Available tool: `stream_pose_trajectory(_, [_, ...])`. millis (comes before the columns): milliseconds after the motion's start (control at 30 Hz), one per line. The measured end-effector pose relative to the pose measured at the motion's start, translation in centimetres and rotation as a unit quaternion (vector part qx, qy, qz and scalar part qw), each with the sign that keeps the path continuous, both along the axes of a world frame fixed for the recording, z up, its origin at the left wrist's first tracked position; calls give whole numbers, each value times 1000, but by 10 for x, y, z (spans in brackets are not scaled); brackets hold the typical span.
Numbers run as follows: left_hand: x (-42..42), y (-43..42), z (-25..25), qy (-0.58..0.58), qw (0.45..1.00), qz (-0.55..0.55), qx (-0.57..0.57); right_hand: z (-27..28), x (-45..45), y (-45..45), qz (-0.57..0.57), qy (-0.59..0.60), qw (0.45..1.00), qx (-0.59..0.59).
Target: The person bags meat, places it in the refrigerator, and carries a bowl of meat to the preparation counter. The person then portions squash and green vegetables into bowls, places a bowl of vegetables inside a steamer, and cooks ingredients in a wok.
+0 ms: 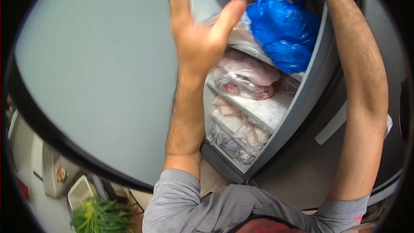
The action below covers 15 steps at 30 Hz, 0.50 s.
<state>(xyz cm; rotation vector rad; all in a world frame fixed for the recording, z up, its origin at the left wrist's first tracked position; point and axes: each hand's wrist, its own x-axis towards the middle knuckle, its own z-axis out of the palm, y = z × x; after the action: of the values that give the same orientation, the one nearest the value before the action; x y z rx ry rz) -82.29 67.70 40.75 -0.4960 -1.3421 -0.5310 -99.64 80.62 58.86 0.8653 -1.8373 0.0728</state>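
Photographed with left hand (pixel 196 39) raised, thumb and fingers apart, near a blue bag (pixel 284 32) at upper right of frame, and right hand beyond the top edge, grip impossible to tell; probably slippery, hefty, best cradled from beneath

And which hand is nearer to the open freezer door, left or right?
Left. The left hand is at the edge of the freezer door; the right arm is toward the freezer's opposite side, its hand past the top of the picture.
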Motion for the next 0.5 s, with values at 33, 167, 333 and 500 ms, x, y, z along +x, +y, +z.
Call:
stream_pose_trajectory(33, [24,3,-20,12,999,44,14,-1,5,3,2,-20,1000,4])
stream_pose_trajectory(167, [117,13,-81,65,966,240,73,0,7,4,-16,-33,999,-3])
stream_pose_trajectory(333, [225,33,-113,155,807,560,104,-7,26,17,7,74,997,8])
stream_pose_trajectory(500, [303,-32,-140,42,850,416,320,-9,26,26,165,159,973,-17])
